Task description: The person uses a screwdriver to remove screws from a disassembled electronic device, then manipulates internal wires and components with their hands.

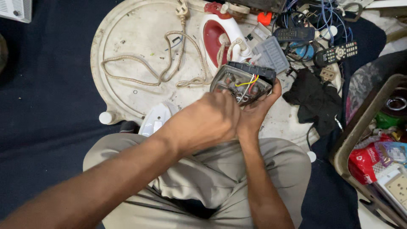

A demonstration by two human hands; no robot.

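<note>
Iron base held open at centre frame

Iron base point(243, 82) with its yellow, red and white wires exposed sits just above centre, gripped by both your hands: your right hand point(254, 112) cups it from below, your left hand point(210, 121) closes over its near edge, above the round white tray point(135, 42)

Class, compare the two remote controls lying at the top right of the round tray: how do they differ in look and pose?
The dark blue remote lies almost level and shows dark, dim buttons, while the black remote lies tilted, its right end higher, with rows of pale buttons. The dark blue remote sits higher in the picture among blue wires; the black remote lies lower right of it, above a black cloth. Both are long, slim and untouched by either hand.
</note>
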